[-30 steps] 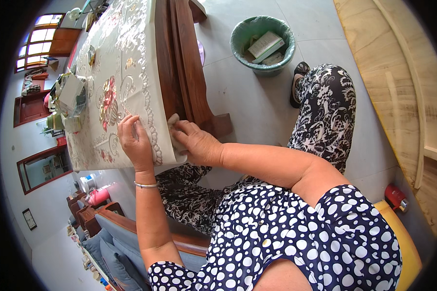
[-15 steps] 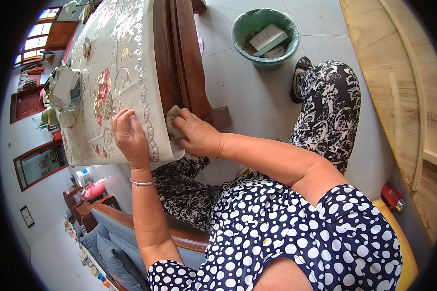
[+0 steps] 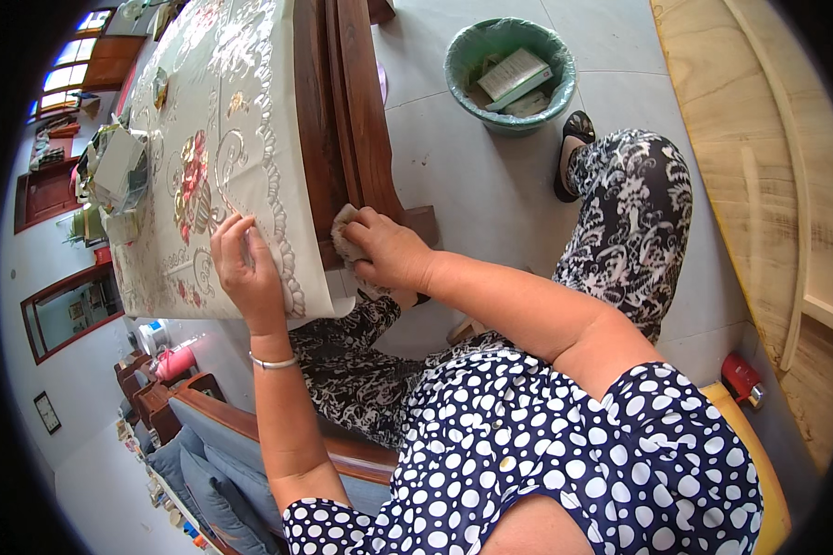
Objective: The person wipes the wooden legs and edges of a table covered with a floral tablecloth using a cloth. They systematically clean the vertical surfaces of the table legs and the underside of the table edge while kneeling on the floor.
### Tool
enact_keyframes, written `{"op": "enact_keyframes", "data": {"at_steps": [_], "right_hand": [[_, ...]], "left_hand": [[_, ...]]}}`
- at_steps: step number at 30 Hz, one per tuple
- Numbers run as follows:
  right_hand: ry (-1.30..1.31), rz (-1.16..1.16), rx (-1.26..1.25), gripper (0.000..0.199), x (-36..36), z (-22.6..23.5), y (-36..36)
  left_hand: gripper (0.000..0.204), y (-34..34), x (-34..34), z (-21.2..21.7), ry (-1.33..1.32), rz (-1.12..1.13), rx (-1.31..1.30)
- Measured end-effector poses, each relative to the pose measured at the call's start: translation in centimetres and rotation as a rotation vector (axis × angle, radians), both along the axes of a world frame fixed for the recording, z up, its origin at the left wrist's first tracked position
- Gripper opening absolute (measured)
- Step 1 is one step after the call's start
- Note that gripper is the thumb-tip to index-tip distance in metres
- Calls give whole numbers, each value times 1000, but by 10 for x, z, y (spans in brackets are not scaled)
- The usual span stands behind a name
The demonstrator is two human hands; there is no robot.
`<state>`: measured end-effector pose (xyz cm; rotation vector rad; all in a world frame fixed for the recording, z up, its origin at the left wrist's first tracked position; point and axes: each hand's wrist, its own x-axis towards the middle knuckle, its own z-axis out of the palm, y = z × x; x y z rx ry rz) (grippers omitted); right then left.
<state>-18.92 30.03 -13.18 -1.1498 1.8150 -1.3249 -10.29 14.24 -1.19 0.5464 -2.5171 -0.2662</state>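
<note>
My right hand (image 3: 391, 250) is closed around a crumpled greyish-beige rag (image 3: 347, 236). It presses the rag against the lower end of the dark wooden table side (image 3: 329, 120), close to the table's foot. My left hand (image 3: 247, 264), wearing a silver bangle, is on the pale floral tablecloth (image 3: 236, 120) near its scalloped border. Its fingers are bent together and seem to pinch the cloth; the fingertips are partly hidden. The tablecloth's near corner hangs loose below the wood, between my two hands.
A green lined bin (image 3: 509, 120) with a small box inside stands on the tiled floor. At right is a pale wooden panel (image 3: 740, 139), with a red flask-like object (image 3: 740, 379) near its base. Several items crowd the table's left side, including a clear container (image 3: 125, 171). A blue-cushioned sofa (image 3: 217, 462) stands lower left.
My right hand and the rag have shifted slightly right along the wooden side, away from the tablecloth's edge. My left hand stays nearly in place on the cloth.
</note>
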Motion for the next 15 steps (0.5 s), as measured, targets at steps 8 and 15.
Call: {"op": "enact_keyframes", "data": {"at_steps": [8,15], "right_hand": [[-136,274,72,43,-54,12,-23],[-286,604,83,52,-95,-10,-48]], "left_hand": [[16,13,-3,12,-111,60,23],[17,17,0,10,-155,155,51]]}}
